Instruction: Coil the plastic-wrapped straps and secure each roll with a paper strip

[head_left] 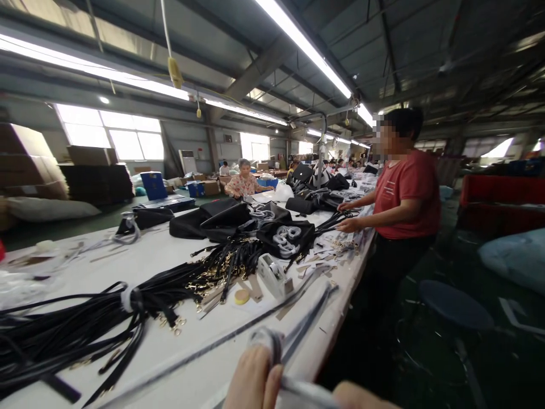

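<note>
Head view, one entry.

1. Left hand [252,379], bottom edge of the picture: my fingers were closed round a strap [307,318], which looped over them.
2. Right hand [361,399]: only a sliver showed at the bottom edge, and I could not tell whether it was closed or apart.
3. Strap: long, narrow and flat, grey with a dark edge. It was badly blurred, so the sheen may have been a clear wrapping. It ran from my left hand up along the near edge of the table [179,346].
4. Table: long, with a smooth, matt white top.
5. Bundle of black straps [63,335]: thin and leather-like with gold-coloured metal clasps, gathered by a white band [128,296], well to the left of my hands.
6. Tape dispenser [272,274]: white and blocky, just beyond the strap's far end, with a small round yellow disc [241,296] beside it.
7. Black bags [213,218]: soft and dull, mid-table, one bearing pale coiled cords [286,237].
8. Writing: none that I could read.
9. Surroundings: a co-worker [409,193] in a red shirt stood at the table's right edge with both hands on it. A seated person [244,183] in a patterned top was at the far end. A round dark stool [455,307] stood on the floor to the right. Cardboard boxes [29,162] and a blue crate [154,184] stood to the left.
</note>
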`<state>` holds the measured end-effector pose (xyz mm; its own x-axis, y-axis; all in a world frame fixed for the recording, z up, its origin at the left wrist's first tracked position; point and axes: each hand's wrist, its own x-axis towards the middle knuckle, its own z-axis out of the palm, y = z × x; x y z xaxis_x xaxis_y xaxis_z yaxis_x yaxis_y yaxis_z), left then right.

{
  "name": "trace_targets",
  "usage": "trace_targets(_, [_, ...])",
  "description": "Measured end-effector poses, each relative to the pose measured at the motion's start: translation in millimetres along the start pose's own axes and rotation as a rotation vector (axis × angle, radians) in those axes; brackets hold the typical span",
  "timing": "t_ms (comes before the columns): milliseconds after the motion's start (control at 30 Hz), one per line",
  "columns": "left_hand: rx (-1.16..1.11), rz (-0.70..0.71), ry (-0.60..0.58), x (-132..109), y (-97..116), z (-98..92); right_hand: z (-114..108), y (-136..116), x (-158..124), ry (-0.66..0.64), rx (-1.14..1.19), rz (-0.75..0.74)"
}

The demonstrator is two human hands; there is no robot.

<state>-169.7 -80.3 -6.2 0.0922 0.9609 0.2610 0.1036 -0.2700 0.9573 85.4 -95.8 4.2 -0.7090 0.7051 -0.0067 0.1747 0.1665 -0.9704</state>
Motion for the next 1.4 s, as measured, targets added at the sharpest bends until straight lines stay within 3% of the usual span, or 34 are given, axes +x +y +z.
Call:
trace_targets(100, [0.031, -0.131, -0.298, -1, 1, 5.8, -26, -14, -9, 0.248, -0.041, 0.061])
trace_targets(167, [-0.080, -0.217, -0.419, -1, 6, 9.5, -32, -28, -11, 0.405, -0.183, 0.051])
trace_targets(233, [-0.266, -0.320, -0.464, -3, 11, 11.5, -23, -39, -9, 0.363, -0.280, 0.034])
trace_targets(300, [-0.407, -0.411, -0.445, -5, 14, 11.5, -4, -42, -2, 0.223, -0.280, 0.062])
trace_targets(367, [-0.492, -0.485, -0.459, -8, 14, 10.0, 16, -36, 7, 0.171, -0.268, 0.113])
trace_targets(467, [-0.629, -0.562, -0.491, -6, 17, 5.0, 32, -17, 21, 0.237, -0.249, 0.133])
trace_targets(567, [-0.801, -0.583, -0.462, 2, 23, -2.0, 33, -2, 25, 0.286, -0.263, 0.061])
trace_targets(733, [-0.844, -0.593, -0.424, 9, 33, -4.4, 41, 11, 31, 0.242, -0.118, 0.020])
trace_targets(867, [-0.970, -0.652, -0.306, 11, 38, -9.2, 45, 22, 40, 0.402, 0.052, 0.090])
trace_targets(967, [-1.080, -0.605, -0.211, 16, 40, -22.0, 37, 28, 38, 0.392, 0.026, 0.177])
trace_targets(1067, [-1.162, -0.506, -0.156, 21, 39, -29.2, 37, 27, 33, 0.206, 0.003, 0.228])
trace_targets(1200, [-1.101, -0.321, -0.026, 21, 33, -12.6, 56, 14, 32, -0.032, 0.207, 0.251])
trace_targets(1300, [-0.726, -0.088, 0.043, 11, 29, 7.6, 63, 0, 37, -0.118, 0.346, 0.218])
trace_targets(1400, [-0.150, 0.093, -0.024, -1, 27, 19.8, 51, -10, 39, -0.136, 0.350, 0.222])
